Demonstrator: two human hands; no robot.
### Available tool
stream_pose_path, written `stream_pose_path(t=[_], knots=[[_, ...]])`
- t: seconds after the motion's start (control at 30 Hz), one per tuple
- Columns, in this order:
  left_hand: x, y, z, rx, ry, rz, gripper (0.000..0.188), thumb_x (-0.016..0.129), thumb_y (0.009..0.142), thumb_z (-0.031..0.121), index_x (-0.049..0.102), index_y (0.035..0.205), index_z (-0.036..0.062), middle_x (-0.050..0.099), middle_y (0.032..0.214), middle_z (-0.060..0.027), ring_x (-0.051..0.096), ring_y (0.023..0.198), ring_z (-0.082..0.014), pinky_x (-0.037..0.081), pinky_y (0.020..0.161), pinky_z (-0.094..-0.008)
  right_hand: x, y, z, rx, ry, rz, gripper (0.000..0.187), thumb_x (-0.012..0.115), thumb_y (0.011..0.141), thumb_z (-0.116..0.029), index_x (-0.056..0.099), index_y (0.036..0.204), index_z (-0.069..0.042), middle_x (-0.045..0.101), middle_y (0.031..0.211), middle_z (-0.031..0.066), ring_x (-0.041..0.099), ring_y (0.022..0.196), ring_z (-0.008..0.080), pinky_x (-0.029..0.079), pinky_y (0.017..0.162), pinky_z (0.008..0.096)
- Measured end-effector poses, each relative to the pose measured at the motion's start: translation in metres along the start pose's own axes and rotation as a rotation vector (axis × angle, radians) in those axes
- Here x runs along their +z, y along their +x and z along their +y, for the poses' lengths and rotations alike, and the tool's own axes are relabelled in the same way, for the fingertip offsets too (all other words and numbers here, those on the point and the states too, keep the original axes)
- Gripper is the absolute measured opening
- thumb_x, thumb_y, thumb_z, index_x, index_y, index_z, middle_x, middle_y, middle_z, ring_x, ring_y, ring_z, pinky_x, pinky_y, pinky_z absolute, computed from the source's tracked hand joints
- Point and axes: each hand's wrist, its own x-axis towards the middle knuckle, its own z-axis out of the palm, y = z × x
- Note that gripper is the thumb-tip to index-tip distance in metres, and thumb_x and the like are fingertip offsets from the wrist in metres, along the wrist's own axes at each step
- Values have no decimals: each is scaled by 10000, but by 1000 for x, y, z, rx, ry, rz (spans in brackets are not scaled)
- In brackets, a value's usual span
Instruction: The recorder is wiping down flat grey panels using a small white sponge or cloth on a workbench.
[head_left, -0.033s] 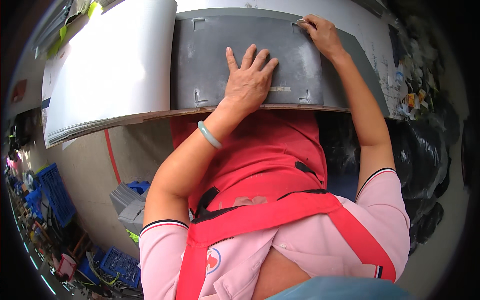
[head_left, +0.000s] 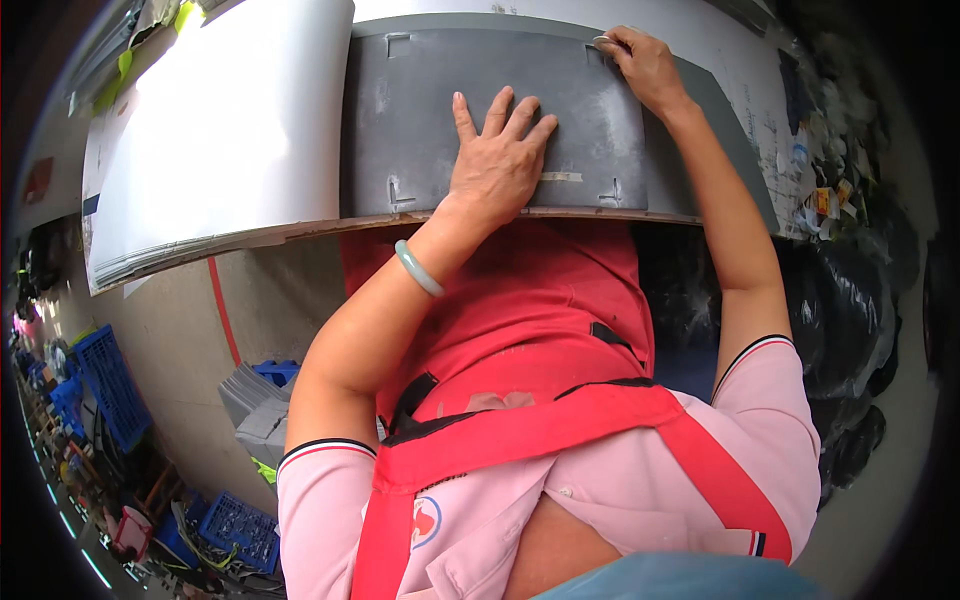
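My left hand (head_left: 497, 160) lies flat, fingers spread, on a dark grey rectangular template sheet (head_left: 420, 120). Near each corner the template has an L-shaped or square cutout, and whitish smudges mark its face. A short strip of pale tape (head_left: 562, 178) sits just right of my left hand. At the template's far right corner my right hand (head_left: 648, 72) pinches a small whitish piece (head_left: 604, 41), held by the corner cutout. Most of that piece is hidden by the fingers, so its kind is unclear. Under the template, a larger grey sheet (head_left: 695, 130) shows at the right and far edges.
A stack of glossy pale sheets (head_left: 220, 120) curls up at the left of the table. Black plastic bags (head_left: 840, 310) stand at the right. Grey folded pieces (head_left: 262, 410) and blue crates (head_left: 112, 385) are on the floor at the left.
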Motion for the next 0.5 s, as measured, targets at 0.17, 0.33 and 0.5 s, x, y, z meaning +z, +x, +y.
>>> stream_pose_path(t=[0.17, 0.33, 0.5], knots=[[1, 2, -4, -4, -2, 7, 353, 590, 957, 178, 623, 1309, 182, 542, 1386, -61, 428, 1386, -321, 217, 1106, -746, 4, 14, 0, -62, -99, -92, 221, 670, 942, -232, 644, 972, -14, 671, 897, 166, 613, 824, 375, 495, 761, 393], [5, 1, -3, -14, -11, 32, 349, 594, 955, 177, 628, 1302, 184, 548, 1380, -52, 428, 1386, -315, 217, 1106, -748, -5, 14, 9, 206, -51, -155, 212, 676, 950, -243, 664, 961, -32, 688, 823, 77, 655, 714, 210, 538, 682, 326], [7, 0, -3, -11, -11, 33, 351, 599, 952, 179, 626, 1303, 185, 545, 1380, -45, 431, 1386, -317, 220, 1098, -760, 7, 3, 4, 480, 279, -79, 210, 674, 945, -261, 667, 1012, -62, 658, 770, -3, 628, 654, 64, 549, 578, 255]])
